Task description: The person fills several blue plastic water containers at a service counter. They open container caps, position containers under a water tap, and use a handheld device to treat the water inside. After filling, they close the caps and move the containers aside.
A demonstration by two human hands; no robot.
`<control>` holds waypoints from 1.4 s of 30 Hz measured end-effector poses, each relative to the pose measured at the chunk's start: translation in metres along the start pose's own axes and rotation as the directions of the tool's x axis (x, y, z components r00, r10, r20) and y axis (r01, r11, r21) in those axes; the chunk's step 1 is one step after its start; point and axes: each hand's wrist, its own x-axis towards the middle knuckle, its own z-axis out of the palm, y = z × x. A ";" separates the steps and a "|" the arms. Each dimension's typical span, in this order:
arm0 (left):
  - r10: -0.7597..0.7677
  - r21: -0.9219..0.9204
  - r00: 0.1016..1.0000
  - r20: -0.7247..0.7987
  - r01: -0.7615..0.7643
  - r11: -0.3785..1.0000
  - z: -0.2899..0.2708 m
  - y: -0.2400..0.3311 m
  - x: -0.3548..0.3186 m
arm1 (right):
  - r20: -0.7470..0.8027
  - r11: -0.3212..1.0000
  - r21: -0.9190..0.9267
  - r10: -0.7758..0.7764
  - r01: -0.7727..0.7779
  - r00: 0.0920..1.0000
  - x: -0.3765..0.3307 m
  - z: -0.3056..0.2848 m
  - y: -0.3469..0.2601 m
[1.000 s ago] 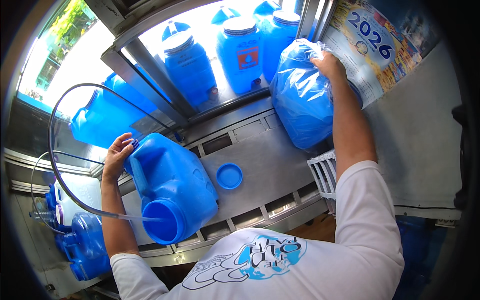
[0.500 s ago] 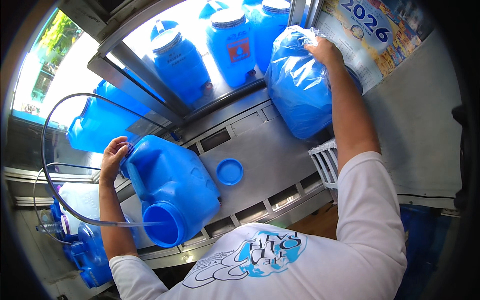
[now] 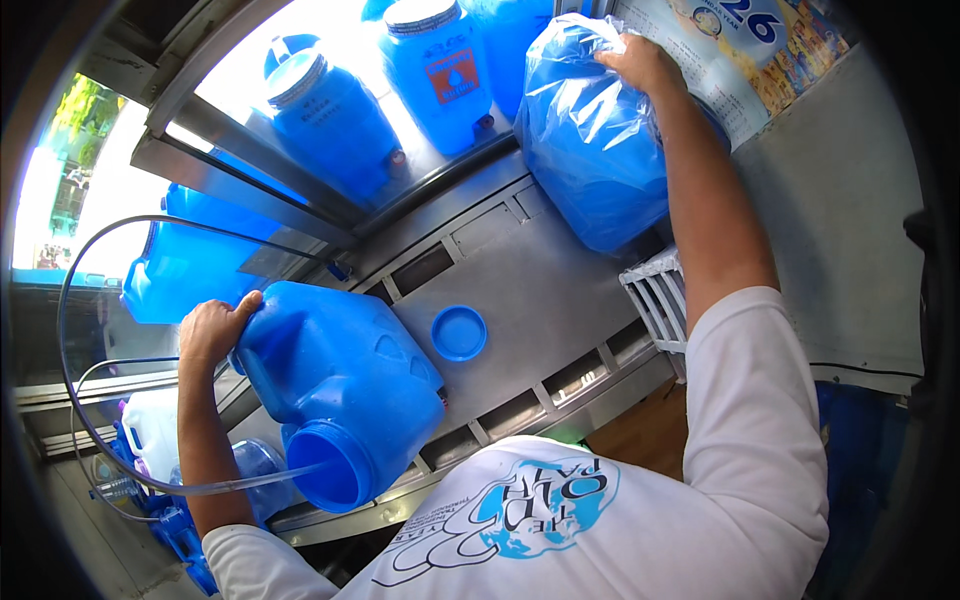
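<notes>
A large blue water jug (image 3: pixel 370 350) lies tilted on the metal counter, its wide mouth uncovered and facing me. My left hand (image 3: pixel 213 328) grips the jug's far left end, thumb on top; its other fingers are partly hidden. A clear hose (image 3: pixel 235 483) runs into the mouth. Beside the jug, a round blue lid (image 3: pixel 460 333) lies on the counter. At the far right, my right hand (image 3: pixel 648 66) is closed on a clear plastic bag (image 3: pixel 575 110), which covers another blue water container (image 3: pixel 610 200).
Several blue containers with taps, such as this one (image 3: pixel 435 80), stand behind a metal frame (image 3: pixel 270 140). Slotted metal counter (image 3: pixel 520 290) runs between the jugs. A white slatted rack (image 3: pixel 655 290) stands at right, below a calendar (image 3: pixel 745 70). Clear and white bottles (image 3: pixel 155 430) crowd the left.
My left hand has shifted from the small cap on the jug's end to a grip over that end. The jug has turned slightly. My right hand stays on the bag.
</notes>
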 end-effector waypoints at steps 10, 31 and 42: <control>0.342 -0.185 0.924 -0.172 -0.372 0.910 0.029 -0.034 0.024 | -0.045 0.943 0.096 -0.316 0.319 0.948 0.010 -0.003 0.006; -0.067 -0.687 0.769 -0.635 -0.523 0.505 0.109 -0.077 0.011 | -0.251 0.970 0.008 -0.233 0.243 0.939 0.017 0.010 0.013; -0.215 -0.838 0.836 -0.506 -0.535 -0.108 0.209 0.004 -0.229 | -0.079 0.102 0.979 -0.602 0.175 0.794 -0.335 0.062 -0.202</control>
